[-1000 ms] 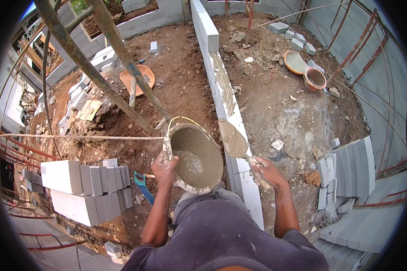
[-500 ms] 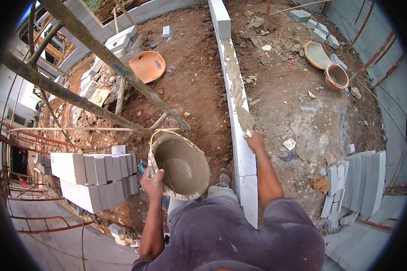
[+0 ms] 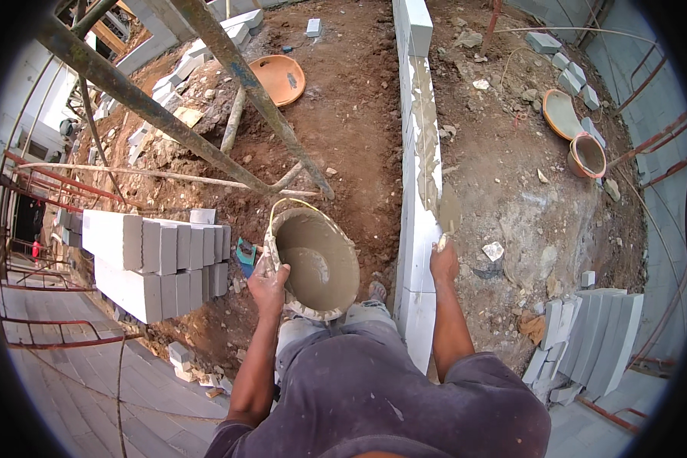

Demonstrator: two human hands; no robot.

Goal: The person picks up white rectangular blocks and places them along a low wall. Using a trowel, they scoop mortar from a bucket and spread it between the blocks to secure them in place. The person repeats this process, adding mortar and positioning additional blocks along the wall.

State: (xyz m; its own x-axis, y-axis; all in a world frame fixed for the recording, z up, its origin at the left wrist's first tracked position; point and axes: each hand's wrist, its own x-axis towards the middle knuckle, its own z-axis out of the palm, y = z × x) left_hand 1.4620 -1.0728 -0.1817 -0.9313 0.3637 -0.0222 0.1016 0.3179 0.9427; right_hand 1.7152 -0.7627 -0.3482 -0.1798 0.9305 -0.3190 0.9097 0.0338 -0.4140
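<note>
So the left hand [image 3: 269, 282] has got a bucket [image 3: 337, 237] of wet mortar [image 3: 305, 267] by the rim, just left of the low block wall [image 3: 422, 256]. Right hand [image 3: 444, 264] is wrapped round a trowel [image 3: 451, 208], blade right at the wall's edge.

Mortar [image 3: 307, 267] looks wet and glossy, the bucket rim [image 3: 324, 314] rough-crusted, wall blocks [image 3: 417, 305] matt, scaffold tubes [image 3: 246, 81] worn metal.

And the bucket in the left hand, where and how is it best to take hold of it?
Probably grip the bucket by its rim, coming from the left, as the left hand does, thumb over the edge. It is wide and open-topped, so the rim gives a graspable edge. The thin yellowish handle arches at the far side, so it seems less steady.
</note>
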